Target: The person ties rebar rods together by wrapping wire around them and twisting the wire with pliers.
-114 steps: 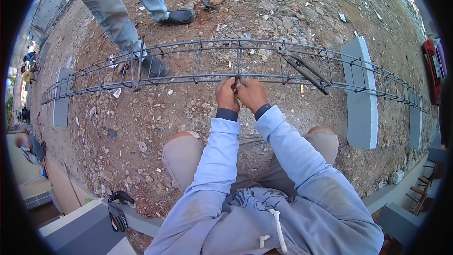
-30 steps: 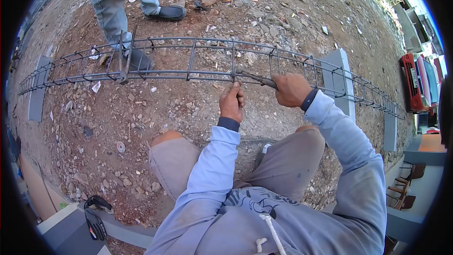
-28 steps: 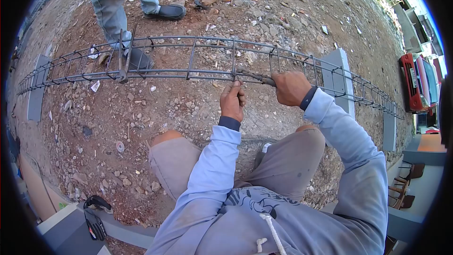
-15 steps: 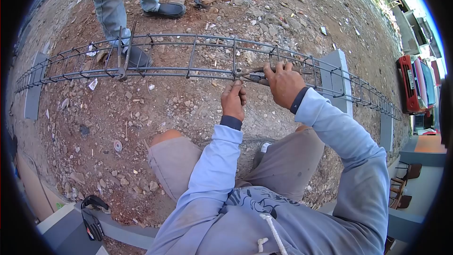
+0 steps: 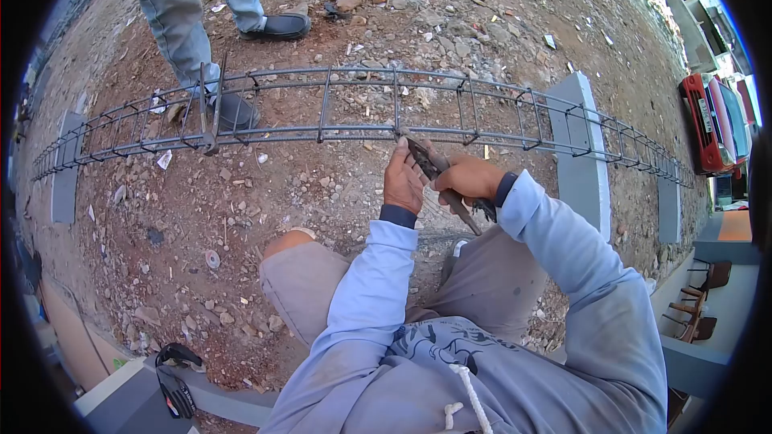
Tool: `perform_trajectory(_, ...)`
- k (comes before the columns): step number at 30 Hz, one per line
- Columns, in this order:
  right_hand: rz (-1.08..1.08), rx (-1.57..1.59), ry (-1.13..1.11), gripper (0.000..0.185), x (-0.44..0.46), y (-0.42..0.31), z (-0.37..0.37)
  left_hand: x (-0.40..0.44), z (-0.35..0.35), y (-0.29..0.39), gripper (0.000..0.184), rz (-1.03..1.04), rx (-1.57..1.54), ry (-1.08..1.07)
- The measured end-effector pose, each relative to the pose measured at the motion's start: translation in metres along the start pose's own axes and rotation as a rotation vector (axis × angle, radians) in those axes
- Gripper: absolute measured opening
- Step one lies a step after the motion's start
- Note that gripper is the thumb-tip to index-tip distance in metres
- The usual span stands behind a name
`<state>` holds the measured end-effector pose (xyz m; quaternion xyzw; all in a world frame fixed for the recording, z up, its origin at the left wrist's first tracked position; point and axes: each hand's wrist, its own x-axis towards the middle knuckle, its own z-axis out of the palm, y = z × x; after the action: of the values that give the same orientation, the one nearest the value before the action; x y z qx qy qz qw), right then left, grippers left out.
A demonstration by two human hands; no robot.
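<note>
A long rebar cage (image 5: 358, 131) of thin bars and square ties runs across the view. My right hand (image 5: 473, 177) is closed around a pair of pincers (image 5: 428, 161), whose head points up at the cage's near bar and whose handles reach down toward my knee. Just left of them, my left hand (image 5: 404, 180) has its thumb and fingers pinched together under a joint of that bar. Whatever it pinches is too small or hidden to name. Another pincer-like tool (image 5: 211, 143) hangs on the cage farther left, handles up.
Grey blocks (image 5: 581, 161) support the cage. A person's jeans and dark shoe (image 5: 277, 26) are beyond it, the other shoe beside the bars. Stony ground (image 5: 233, 273) lies around. A black strap (image 5: 175, 382) rests at lower left; a red car (image 5: 708, 124) stands right.
The pincers have swung from lying along the bar to slanting down toward me, my right hand lowering with them. My left hand stays at the same joint. The view has shifted slightly.
</note>
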<state>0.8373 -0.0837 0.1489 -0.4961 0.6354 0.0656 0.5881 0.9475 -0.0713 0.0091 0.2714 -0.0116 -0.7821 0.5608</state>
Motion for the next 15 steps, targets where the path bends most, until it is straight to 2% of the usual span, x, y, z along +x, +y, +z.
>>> perform_trajectory(1, -0.03, 0.309, -0.135, 0.028, 0.012, 0.023, 0.007, 0.002, 0.002, 0.001, 0.037, -0.011, -0.06, -0.09)
perform_trajectory(3, -0.19, 0.926, -0.317, 0.037, 0.024, 0.048, 0.04, -0.004, 0.012, 0.009, 0.036, -0.161, -0.129, -0.178)
perform_trajectory(6, -0.191, 1.006, -0.366, 0.05, 0.027, 0.053, 0.048, -0.006, 0.013, 0.016, 0.031, -0.233, -0.132, -0.237)
perform_trajectory(9, 0.026, 0.481, -0.046, 0.06, 0.007, 0.038, 0.041, 0.002, 0.006, 0.02, 0.024, -0.247, -0.048, -0.255)
perform_trajectory(11, -0.121, -0.122, 0.3, 0.07, 0.011, 0.06, 0.055, 0.005, 0.009, 0.022, 0.021, -0.225, 0.137, -0.162)
perform_trajectory(13, -0.197, -0.144, 0.559, 0.062, -0.02, 0.059, 0.077, 0.005, 0.008, 0.016, 0.02, -0.183, 0.273, -0.089)
perform_trajectory(15, -0.225, -0.222, 0.673, 0.054, -0.019, 0.075, 0.105, 0.006, 0.01, 0.009, 0.021, -0.165, 0.349, 0.026)
